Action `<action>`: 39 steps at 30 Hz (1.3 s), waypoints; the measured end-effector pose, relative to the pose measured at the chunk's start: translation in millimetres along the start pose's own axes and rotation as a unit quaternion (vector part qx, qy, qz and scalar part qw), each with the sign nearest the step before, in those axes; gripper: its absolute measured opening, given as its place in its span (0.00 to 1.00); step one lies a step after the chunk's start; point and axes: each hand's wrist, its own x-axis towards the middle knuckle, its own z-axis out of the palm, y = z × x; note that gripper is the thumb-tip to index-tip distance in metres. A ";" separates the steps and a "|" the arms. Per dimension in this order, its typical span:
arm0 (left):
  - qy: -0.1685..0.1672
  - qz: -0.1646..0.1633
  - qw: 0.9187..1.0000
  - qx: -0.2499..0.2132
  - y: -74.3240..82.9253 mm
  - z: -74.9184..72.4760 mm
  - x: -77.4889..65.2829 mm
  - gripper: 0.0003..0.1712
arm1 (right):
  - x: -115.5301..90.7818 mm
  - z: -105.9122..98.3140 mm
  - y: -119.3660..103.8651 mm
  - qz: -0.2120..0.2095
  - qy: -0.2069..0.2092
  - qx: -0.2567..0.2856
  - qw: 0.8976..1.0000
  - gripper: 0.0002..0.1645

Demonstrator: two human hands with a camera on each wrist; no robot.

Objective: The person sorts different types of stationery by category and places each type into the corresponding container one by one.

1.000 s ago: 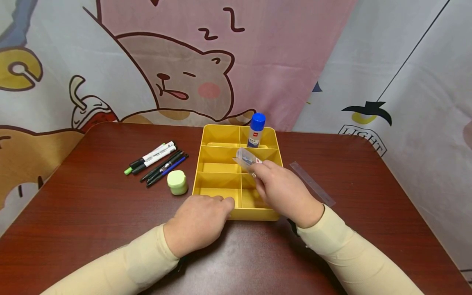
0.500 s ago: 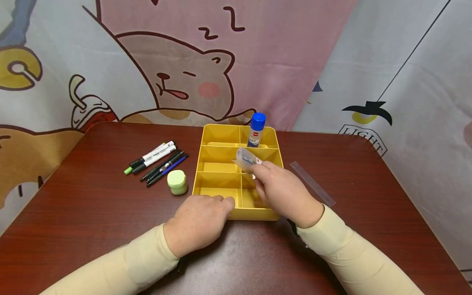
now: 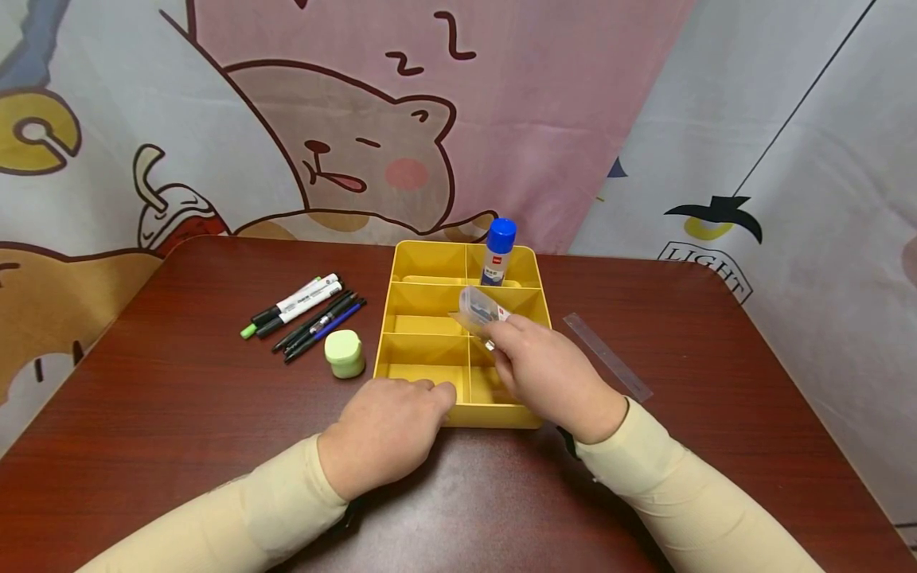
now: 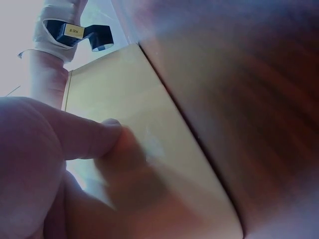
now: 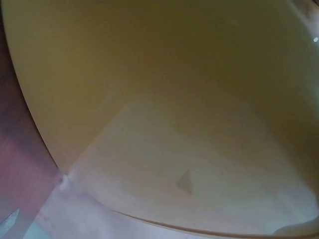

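Observation:
A yellow compartment organizer [image 3: 494,415] stands in the middle of the table. My left hand [image 3: 390,430] grips its front wall near the left corner. In the left wrist view the thumb [image 4: 94,137] presses on the outer face of that wall, and the fingers go over the rim. My right hand [image 3: 555,370] pinches a small clear plastic case [image 3: 476,306] with a red-marked label and dark bits inside, above the right-hand compartments. The right hand hides part of the case. A glue stick [image 3: 496,259] with a blue cap stands in the back right compartment.
Left of the organizer lie several markers [image 3: 301,302] and pens [image 3: 322,326]. A small light-green lidded tub [image 3: 345,355] stands close to the organizer's left side. On the right a clear ruler [image 3: 607,356] lies on the table [image 3: 716,446]. A printed cloth hangs behind.
The clear case in my right hand has tilted very slightly, its near end dipping a little. My left hand and the organizer hold their places.

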 end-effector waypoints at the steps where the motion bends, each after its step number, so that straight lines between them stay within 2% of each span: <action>1: -0.001 0.000 1.000 0.000 0.0 0.0 0.0 0.07 | -0.1 0.1 0.0 -0.001 0.001 0.001 1.000 0.11; 11: -0.001 0.001 1.000 0.002 0.2 -0.6 0.7 0.07 | -0.5 1.3 0.1 -0.009 0.006 0.003 1.000 0.08; 39: -0.010 -0.006 1.000 -0.004 0.4 -0.6 0.6 0.08 | -1.6 4.4 -1.5 -0.009 -0.009 0.007 1.000 0.10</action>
